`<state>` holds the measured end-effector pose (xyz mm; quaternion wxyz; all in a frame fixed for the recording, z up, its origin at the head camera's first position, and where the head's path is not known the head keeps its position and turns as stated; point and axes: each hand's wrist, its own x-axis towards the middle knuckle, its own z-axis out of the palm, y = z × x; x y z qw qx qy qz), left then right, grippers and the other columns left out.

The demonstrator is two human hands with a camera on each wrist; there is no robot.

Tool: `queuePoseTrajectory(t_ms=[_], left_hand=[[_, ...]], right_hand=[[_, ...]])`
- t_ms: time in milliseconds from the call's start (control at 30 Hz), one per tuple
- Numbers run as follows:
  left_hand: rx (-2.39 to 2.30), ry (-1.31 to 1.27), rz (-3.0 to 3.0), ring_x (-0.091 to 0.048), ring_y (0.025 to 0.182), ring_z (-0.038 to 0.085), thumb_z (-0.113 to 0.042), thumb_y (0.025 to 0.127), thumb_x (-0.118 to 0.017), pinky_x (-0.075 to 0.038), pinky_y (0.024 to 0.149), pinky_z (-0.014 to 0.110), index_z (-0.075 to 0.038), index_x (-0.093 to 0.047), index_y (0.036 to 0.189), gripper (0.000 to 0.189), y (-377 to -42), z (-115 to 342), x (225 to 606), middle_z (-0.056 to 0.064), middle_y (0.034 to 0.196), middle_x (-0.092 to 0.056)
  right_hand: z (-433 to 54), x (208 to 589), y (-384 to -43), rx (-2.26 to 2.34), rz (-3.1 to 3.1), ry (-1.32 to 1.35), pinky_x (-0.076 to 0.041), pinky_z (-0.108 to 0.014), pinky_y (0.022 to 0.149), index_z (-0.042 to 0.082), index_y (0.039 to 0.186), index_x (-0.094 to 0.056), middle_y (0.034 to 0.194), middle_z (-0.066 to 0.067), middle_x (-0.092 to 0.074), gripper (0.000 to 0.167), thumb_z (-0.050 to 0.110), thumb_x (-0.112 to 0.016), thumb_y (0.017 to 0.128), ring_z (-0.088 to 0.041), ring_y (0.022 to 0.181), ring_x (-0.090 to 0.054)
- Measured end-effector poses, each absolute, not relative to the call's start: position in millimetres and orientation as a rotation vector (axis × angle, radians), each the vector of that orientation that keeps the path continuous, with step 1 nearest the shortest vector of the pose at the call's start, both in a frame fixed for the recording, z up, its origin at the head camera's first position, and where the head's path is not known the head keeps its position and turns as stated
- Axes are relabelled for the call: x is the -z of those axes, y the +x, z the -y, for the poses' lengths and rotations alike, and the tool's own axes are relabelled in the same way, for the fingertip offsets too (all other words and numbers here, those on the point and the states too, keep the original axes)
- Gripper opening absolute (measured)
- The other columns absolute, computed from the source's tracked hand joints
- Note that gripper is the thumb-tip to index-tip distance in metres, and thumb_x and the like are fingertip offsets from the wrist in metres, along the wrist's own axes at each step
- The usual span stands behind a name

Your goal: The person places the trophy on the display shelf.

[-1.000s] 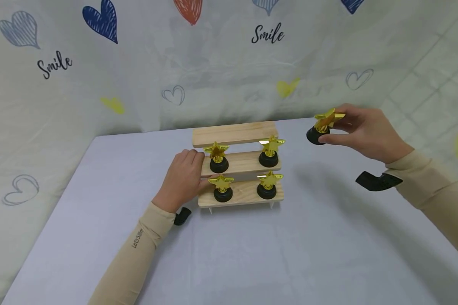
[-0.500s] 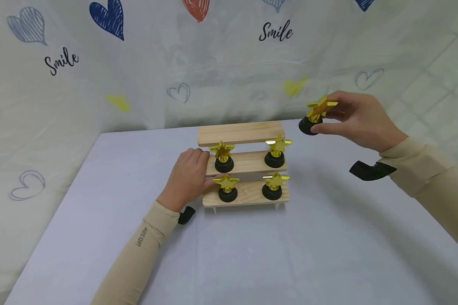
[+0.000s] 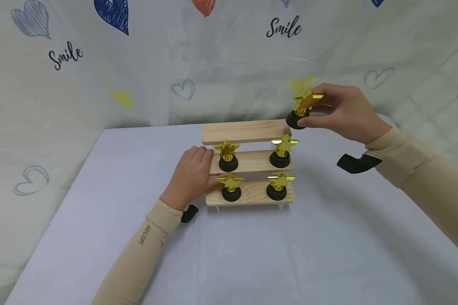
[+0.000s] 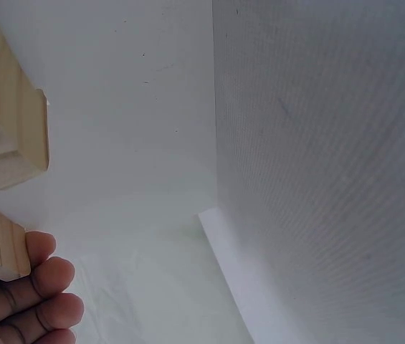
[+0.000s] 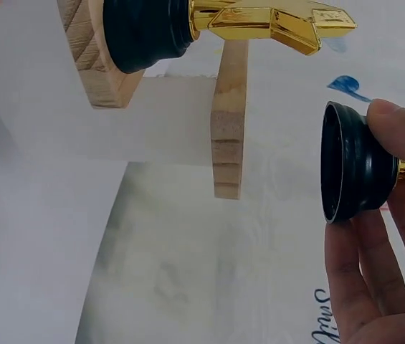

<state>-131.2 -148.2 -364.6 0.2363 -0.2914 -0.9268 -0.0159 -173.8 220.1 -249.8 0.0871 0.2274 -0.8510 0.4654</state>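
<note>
My right hand (image 3: pixel 345 112) pinches a gold star trophy (image 3: pixel 304 103) by its black round base, beside the right end of the stand's top board. In the right wrist view, the hollow underside of that base (image 5: pixel 360 163) shows between thumb and fingers. A three-tier wooden stand (image 3: pixel 244 132) has its top board bare. Two matching trophies stand on the middle tier, one left (image 3: pixel 228 157) and one right (image 3: pixel 280 154). Two more, left (image 3: pixel 231 189) and right (image 3: pixel 277 188), stand on the bottom tier. My left hand (image 3: pixel 188 173) grips the stand's left side, fingers (image 4: pixel 53 276) around a board end.
The stand rests on a table with a white cover (image 3: pixel 252 254). Behind it hangs a pale cloth (image 3: pixel 229 55) printed with hearts and "Smile". Black straps (image 3: pixel 358 163) show under both beige sleeves (image 3: pixel 137 254).
My right hand has carried the trophy leftward to the top board's right end. The left hand keeps its grip on the stand. The whole view has shifted slightly.
</note>
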Motion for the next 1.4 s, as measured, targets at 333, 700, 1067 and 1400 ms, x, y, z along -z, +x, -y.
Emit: queuePoseTrajectory(t_ms=[333,700,1067,1400], left_hand=[[0.036,-0.793,2.526,-0.057,0.088,0.027,-0.065,0.091,-0.067,-0.049,0.083,0.040,0.002,-0.060,0.114,0.071,-130.4,146.6,364.2,0.012,0.098,-0.065],[0.043,-0.778,2.538,-0.057,0.089,0.027,-0.065,0.090,-0.069,-0.049,0.084,0.040,0.001,-0.060,0.114,0.071,-130.4,147.6,364.1,0.012,0.097,-0.064],[0.031,-0.777,2.543,-0.059,0.092,0.026,-0.066,0.090,-0.068,-0.050,0.086,0.040,0.000,-0.060,0.116,0.072,-131.7,148.2,365.6,0.011,0.101,-0.065],[0.035,-0.788,2.518,-0.058,0.089,0.027,-0.065,0.090,-0.069,-0.049,0.083,0.040,0.001,-0.060,0.113,0.070,-132.4,147.9,366.7,0.011,0.097,-0.064]], right_hand=[[-201.5,247.5,-184.8,-1.397,2.569,0.733,-0.054,-0.009,0.091,0.006,0.117,-0.071,0.107,0.008,-0.069,0.044,0.001,-0.089,0.078,0.002,0.100,-0.072],[-179.7,247.8,-192.7,-1.433,2.568,0.843,-0.057,-0.015,0.092,0.008,0.117,-0.071,0.108,0.004,-0.068,0.042,0.004,-0.088,0.079,-0.002,0.100,-0.073],[-166.0,256.5,-200.7,-1.504,2.566,0.880,-0.057,-0.018,0.093,0.006,0.115,-0.070,0.108,0.003,-0.069,0.039,0.003,-0.087,0.080,-0.006,0.101,-0.073],[-154.4,263.1,-206.4,-1.525,2.606,0.880,-0.057,-0.021,0.093,0.008,0.114,-0.070,0.107,0.003,-0.069,0.037,0.006,-0.088,0.081,-0.006,0.103,-0.072]])
